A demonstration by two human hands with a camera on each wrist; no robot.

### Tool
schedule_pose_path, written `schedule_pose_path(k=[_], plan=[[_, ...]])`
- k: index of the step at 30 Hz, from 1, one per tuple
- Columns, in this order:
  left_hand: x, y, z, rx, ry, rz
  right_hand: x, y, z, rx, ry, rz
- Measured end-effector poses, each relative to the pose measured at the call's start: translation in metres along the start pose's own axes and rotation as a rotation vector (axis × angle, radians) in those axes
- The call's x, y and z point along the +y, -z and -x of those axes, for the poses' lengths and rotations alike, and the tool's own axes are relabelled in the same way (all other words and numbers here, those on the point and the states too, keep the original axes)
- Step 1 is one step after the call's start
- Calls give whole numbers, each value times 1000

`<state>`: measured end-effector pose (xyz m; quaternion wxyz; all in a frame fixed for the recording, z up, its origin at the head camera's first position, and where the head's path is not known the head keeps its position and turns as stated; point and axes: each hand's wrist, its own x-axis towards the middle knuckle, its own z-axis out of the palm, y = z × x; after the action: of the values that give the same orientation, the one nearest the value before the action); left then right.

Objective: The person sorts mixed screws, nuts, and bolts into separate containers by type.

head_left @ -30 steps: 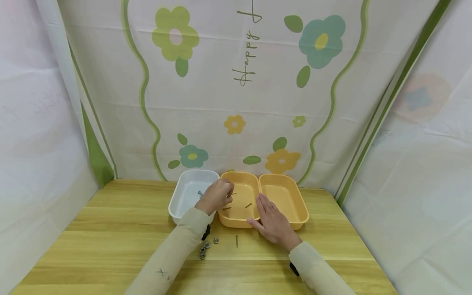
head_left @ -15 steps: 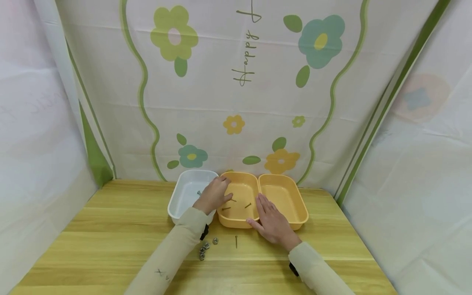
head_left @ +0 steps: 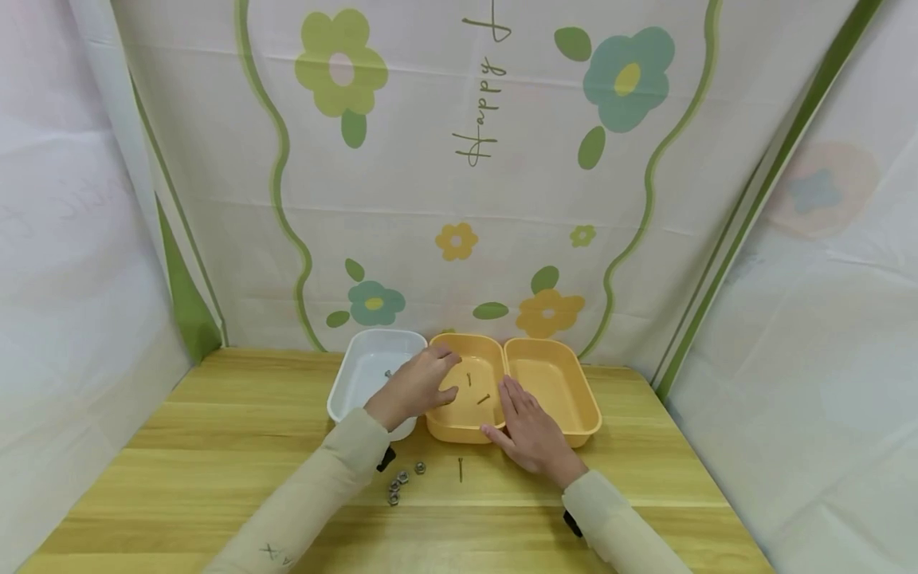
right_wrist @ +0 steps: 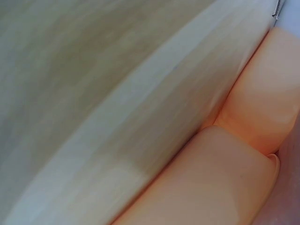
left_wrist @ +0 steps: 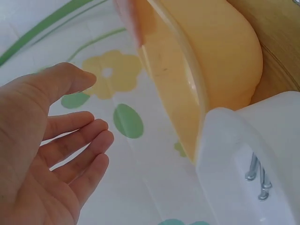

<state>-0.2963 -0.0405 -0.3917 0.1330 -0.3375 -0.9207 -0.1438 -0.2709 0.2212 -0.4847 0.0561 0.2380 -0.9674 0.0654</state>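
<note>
A white rounded plastic tray [head_left: 364, 368] held silvery metal bolts [left_wrist: 251, 175]; the left hand [head_left: 417, 383], spread, hung over the left edge of the middle yellow-orange plastic tray [head_left: 462, 434], where slim brass-coloured screws [head_left: 484, 399] lay; the right hand [head_left: 531, 434], fingers together, rested at its right rim

"What's worn, from where you sit?"
"I see a pale cream left sleeve [head_left: 308, 486] and a matching right sleeve [head_left: 622, 522], both long."
"Any markings?"
"I make out a dark X-like mark [head_left: 271, 552] on the left forearm, smaller strokes beside it. By each cuff I spot a black piece [head_left: 386, 459], too small to identify. The left hand [head_left: 414, 387] and right hand [head_left: 531, 433] are bare."
</note>
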Motion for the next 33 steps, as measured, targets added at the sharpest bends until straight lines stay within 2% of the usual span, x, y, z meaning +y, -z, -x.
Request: schedule_pose_path(k=[8, 13, 19, 27, 33], plan=[[16, 8, 18, -84, -84, -30, 0, 0, 0, -5, -9, 4], [25, 9, 27, -106, -171, -85, 0, -2, 0, 0, -13, 16], [33, 8, 40, -170, -224, -54, 0, -2, -1, 3, -7, 20], [39, -1, 52, -224, -276, -21, 0, -1, 0, 5, -4, 21], [40, -17, 58, -266, -267, -7, 0, -1, 0, 0, -10, 19]])
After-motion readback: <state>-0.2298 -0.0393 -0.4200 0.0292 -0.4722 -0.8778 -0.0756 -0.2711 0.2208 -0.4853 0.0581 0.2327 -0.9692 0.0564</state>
